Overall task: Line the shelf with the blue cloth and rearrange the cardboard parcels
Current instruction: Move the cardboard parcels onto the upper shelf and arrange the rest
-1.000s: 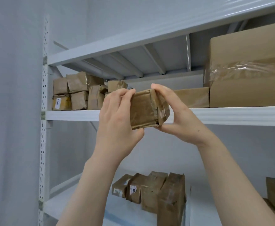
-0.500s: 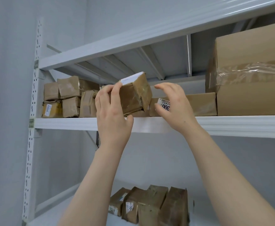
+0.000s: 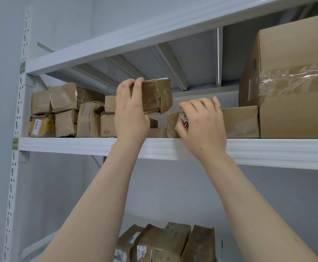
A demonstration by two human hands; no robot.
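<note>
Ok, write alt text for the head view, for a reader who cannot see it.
A person's left hand grips a taped parcel lifted above a white shelf, while the right hand rests on a flat box beside it. At the shelf's left, small parcels are stacked; a large box stands at right, with more parcels below.

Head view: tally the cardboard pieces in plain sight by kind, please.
Small parcels stacked at far left: 7
Parcel in left hand: 1
Long flat box: 1
Large taped carton: 1
Lower-shelf parcels: 4
Total: 14, bits behind the left hand excluded.
</note>
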